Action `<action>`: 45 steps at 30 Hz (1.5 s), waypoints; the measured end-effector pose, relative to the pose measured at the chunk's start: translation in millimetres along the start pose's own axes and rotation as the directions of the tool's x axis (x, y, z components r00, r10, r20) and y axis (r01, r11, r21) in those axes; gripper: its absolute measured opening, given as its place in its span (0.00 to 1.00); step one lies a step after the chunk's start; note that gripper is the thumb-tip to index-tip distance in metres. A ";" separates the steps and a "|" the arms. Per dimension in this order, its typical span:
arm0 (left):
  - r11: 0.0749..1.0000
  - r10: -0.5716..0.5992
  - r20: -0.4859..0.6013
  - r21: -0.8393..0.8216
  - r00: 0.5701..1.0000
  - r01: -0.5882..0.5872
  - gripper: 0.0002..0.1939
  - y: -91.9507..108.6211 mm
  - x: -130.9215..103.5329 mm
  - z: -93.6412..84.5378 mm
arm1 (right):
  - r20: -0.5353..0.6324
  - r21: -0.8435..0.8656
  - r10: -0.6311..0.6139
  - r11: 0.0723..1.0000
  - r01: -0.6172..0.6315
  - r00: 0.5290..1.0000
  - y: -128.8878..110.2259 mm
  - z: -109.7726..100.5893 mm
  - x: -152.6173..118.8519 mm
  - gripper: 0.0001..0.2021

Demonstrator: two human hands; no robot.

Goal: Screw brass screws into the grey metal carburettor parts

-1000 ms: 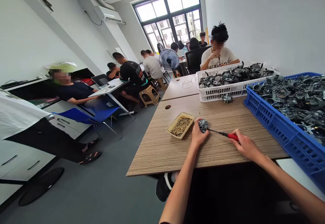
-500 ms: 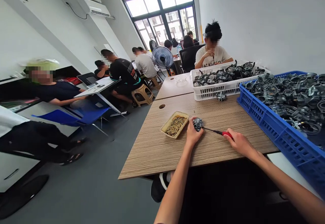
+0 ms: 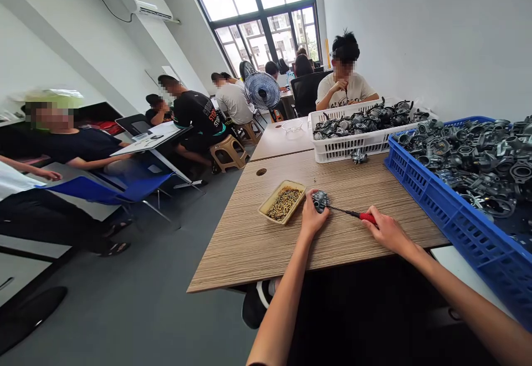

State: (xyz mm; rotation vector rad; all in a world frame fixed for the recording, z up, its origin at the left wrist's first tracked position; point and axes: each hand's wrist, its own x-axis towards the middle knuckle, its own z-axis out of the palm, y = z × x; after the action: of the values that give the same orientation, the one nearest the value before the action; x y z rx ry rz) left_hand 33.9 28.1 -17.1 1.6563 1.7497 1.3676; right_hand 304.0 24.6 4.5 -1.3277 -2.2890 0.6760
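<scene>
While left grip holds carburetor, screwdriver touching

Tray left of metal part, screwdriver right

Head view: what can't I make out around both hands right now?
All in the head view:
Tip of the red-handled tool: too small to tell what it engages on the metal part.
Rear of the tool's handle: hidden by the right hand.
Left side of the metal part: covered by the left hand.
Right end of the blue crate: cut off by the picture's edge.
</scene>
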 end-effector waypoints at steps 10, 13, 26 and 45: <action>1.000 -0.010 -0.020 0.002 1.000 0.010 0.31 2.3 -0.8 0.7 | 0.002 -0.030 -0.002 1.000 0.002 1.000 0.2 0.7 0.6 0.13; 1.000 -0.014 -0.024 0.007 1.000 0.014 0.31 -0.1 -0.4 1.3 | 0.001 -0.032 -0.017 0.999 0.017 1.000 -1.6 -0.5 -0.6 0.11; 1.000 0.004 -0.036 0.013 0.999 -0.004 0.30 -0.8 -0.2 1.9 | -0.002 0.000 0.002 1.000 -0.002 1.000 4.0 3.3 1.5 0.10; 1.000 0.000 -0.034 -0.010 0.999 -0.001 0.31 -1.7 0.4 2.2 | 0.006 -0.046 0.025 0.999 -0.024 1.000 -1.5 0.6 2.0 0.16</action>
State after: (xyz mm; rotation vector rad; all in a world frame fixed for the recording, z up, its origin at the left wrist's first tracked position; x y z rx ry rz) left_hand 34.7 29.6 -19.3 1.6374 1.7585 1.4103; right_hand 301.7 25.6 5.1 -1.3785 -2.3105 0.6403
